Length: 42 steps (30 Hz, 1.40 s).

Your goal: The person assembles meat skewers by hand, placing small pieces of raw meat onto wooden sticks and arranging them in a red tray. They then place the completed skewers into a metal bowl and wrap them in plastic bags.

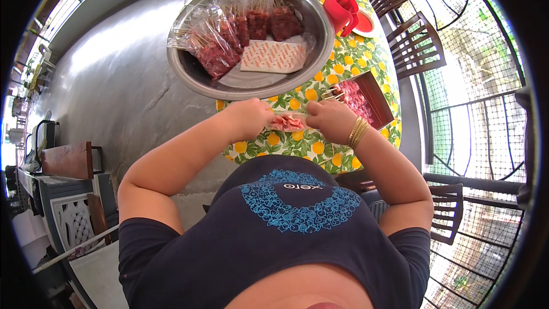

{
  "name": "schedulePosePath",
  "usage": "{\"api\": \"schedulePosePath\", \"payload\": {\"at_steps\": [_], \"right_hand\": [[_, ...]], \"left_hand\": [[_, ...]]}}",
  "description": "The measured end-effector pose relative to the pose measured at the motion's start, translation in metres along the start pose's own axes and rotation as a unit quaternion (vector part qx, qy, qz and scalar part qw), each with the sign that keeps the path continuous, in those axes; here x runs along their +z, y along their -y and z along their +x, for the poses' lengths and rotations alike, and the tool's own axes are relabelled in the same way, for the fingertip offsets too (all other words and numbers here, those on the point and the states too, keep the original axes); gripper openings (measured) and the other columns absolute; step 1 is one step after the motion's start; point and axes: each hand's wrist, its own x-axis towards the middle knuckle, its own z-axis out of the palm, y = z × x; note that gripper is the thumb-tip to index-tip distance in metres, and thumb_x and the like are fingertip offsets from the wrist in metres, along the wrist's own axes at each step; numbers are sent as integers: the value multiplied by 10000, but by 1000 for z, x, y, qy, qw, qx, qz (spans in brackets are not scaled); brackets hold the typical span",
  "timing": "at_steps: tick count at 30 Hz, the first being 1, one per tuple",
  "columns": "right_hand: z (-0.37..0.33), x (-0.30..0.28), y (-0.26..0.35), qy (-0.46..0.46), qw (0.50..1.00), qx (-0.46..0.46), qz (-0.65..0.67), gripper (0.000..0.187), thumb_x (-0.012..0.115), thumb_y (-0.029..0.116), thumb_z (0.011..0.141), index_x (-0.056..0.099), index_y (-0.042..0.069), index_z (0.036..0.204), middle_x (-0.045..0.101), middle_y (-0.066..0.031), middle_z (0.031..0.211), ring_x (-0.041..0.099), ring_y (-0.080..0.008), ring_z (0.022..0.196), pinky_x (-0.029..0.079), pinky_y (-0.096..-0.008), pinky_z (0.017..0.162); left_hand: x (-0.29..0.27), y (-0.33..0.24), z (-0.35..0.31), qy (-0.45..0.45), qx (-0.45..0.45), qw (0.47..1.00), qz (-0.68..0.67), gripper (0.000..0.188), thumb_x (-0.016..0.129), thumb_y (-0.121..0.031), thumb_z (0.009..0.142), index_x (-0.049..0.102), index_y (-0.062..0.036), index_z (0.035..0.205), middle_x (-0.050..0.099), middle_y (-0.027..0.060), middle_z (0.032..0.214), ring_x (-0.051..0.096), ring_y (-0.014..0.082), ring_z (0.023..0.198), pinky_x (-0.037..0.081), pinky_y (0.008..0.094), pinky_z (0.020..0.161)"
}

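Between my hands, above the table's near part, is a clear plastic bag (287,122) with pale pink and red meat pieces in it. My left hand (250,118) pinches its left end with curled fingers. At its right end, my right hand (333,119), with gold bangles on the wrist, is closed on the plastic too. Just beyond the right hand sits a dark red rectangular box (374,100) of pink meat, with several skewer sticks at its left side.
A wide metal basin (263,84) holds several bags of skewered red meat (217,57) and a white packet with orange print (273,57). Near it stands a red pitcher (341,11). A lemon-patterned cloth (317,147) covers the table. Wooden chairs (416,46) line the right side.
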Motion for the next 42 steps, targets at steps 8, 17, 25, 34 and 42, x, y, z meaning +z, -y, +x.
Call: {"api": "schedulePosePath", "payload": {"at_steps": [8, 17, 25, 34, 42], "right_hand": [[-1, 0, 11, -114, 993, -18, 40, 174, 691, 93, 759, 658, 109, 929, 588, -53, 1047, 630, -272, 894, 516, -402, 769], [-26, 27, 22, -177, 971, 147, 57, 157, 628, 74, 824, 600, 75, 979, 600, -79, 1115, 630, -277, 1002, 524, -397, 854], [-13, 101, 56, -381, 746, 219, 500, 751, 873, 139, 748, 428, 65, 1348, 508, -209, 1449, 547, -329, 1296, 436, -436, 1096], [44, 180, 39, -293, 518, 231, 770, 484, 769, -40, 828, 588, -22, 1277, 679, -98, 1224, 656, -166, 1109, 534, -317, 977], [29, 187, 25, -282, 570, 292, 714, 215, 765, 21, 850, 695, 0, 1053, 712, -18, 945, 654, -83, 869, 549, -259, 777]], "left_hand": [[16, 37, 6, -125, 103, 981, -107, 137, 714, -92, 847, 595, -50, 901, 653, 131, 1119, 616, 342, 1050, 519, 423, 880], [50, 43, 19, -190, 113, 915, -337, 149, 700, 47, 835, 575, -23, 878, 690, 181, 1127, 657, 323, 1079, 519, 375, 925], [83, 42, 29, -185, 115, 832, -510, 146, 626, 75, 909, 553, -41, 959, 677, 158, 1165, 634, 242, 1166, 507, 358, 969], [116, 60, 38, -133, 114, 822, -542, 971, 827, -24, 781, 197, -176, 1504, 360, 160, 1547, 412, 311, 1417, 352, 451, 1163], [154, 56, 65, -215, 154, 842, -470, 1052, 879, -24, 676, 232, -107, 1500, 357, 149, 1533, 360, 291, 1436, 287, 400, 1196]]}}
